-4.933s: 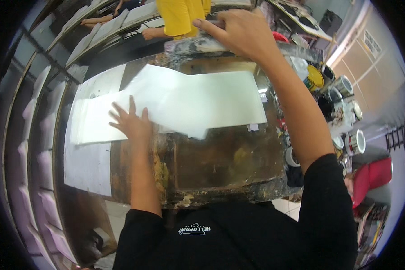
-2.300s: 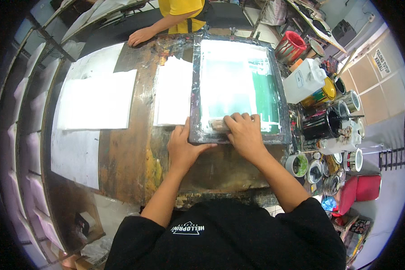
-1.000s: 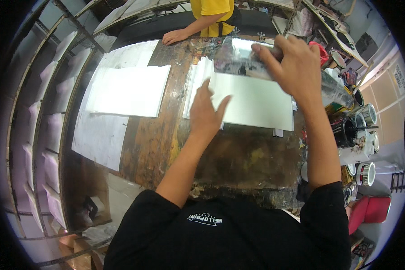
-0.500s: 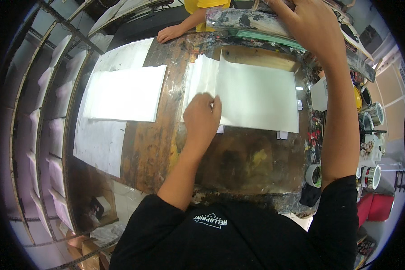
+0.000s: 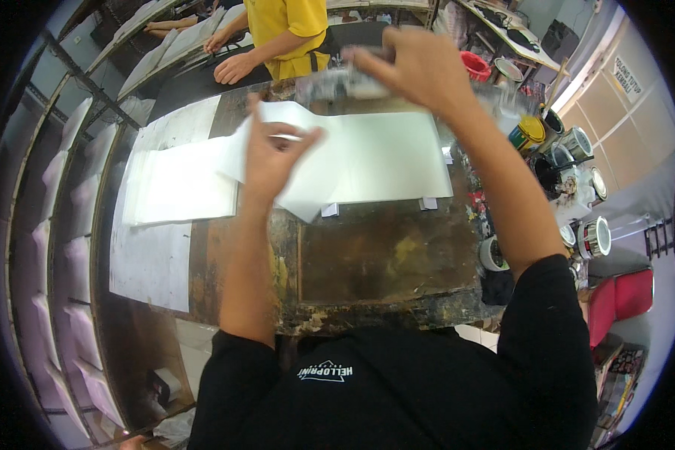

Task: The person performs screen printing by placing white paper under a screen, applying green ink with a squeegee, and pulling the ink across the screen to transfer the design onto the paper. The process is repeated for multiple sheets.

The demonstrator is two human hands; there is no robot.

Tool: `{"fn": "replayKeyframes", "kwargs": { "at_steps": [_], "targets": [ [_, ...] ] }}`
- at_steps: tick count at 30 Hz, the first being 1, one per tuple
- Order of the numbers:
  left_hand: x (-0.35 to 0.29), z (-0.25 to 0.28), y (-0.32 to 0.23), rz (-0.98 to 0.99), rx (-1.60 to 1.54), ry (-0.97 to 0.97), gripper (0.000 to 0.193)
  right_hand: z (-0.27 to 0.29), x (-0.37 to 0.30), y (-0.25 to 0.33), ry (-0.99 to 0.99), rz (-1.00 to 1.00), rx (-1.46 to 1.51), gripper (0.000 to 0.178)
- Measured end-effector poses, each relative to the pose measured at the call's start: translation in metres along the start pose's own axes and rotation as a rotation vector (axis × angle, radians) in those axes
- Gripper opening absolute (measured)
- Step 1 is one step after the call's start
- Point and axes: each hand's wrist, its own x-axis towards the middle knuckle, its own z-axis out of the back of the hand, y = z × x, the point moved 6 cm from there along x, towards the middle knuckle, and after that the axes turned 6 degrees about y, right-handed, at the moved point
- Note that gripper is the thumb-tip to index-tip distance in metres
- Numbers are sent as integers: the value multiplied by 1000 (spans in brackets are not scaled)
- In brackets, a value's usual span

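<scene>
While the rack (image 5: 76,67) lines the far left, a base sheet (image 5: 154,262) lies flat on the bench (image 5: 390,259), its long axis running away from the person. On top sits the stack (image 5: 172,184), long axis left to right, its right end tipped slightly away! And right there, overlapping the end of that stack, comes the loose sheet (image 5: 300,184), blurred, set askew, lower edge sloping down to the right, one corner pointing at the person. Its long axis? Too smeared and covered to tell. Over it is the left hand (image 5: 274,154), thumb and forefinger wide apart; whether it pinches the paper, I cannot tell. Beyond, a co-worker in a yellow shirt (image 5: 285,30) stands at the far side.

On to the flat sheet (image 5: 397,157), long axis left to right, square-on, with small white tabs (image 5: 427,203) at its edges. Above its far edge, the frame (image 5: 337,84), raised, its blurred bar running crosswise. Up there too, the right hand (image 5: 420,64), closed around a dark piece (image 5: 387,52), blur hiding just what. Then tins (image 5: 594,237) crowd the right, and a red chair (image 5: 634,294) stands beyond!
</scene>
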Motion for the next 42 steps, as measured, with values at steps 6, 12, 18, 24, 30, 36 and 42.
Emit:
{"fn": "replayKeyframes", "kwargs": {
  "at_steps": [6, 12, 18, 24, 30, 36, 42],
  "targets": [
    [-74, -72, 45, 109, -155, 34, 107, -60, -125, 34, 620, -19, 68, 49],
    [-121, -83, 90, 207, 522, -3, 109, -94, -214, 59, 687, -37, 120, 38],
    [-127, -87, 107, 146, 521, -6, 110, -143, -183, 42, 684, -132, 109, 35],
    [-122, -83, 98, 110, 516, -4, 110, -245, -76, -38, 755, -119, 35, 34],
    [-124, -84, 95, 85, 348, -34, 110, -273, -34, -77, 655, -81, 137, 25],
    [-125, -85, 98, 73, 338, -12, 107, -212, -102, -26, 561, -86, 60, 23],
    [-122, -82, 88, 93, 260, -34, 100, -101, -174, 43, 736, -91, 106, 40]
  ]
}}
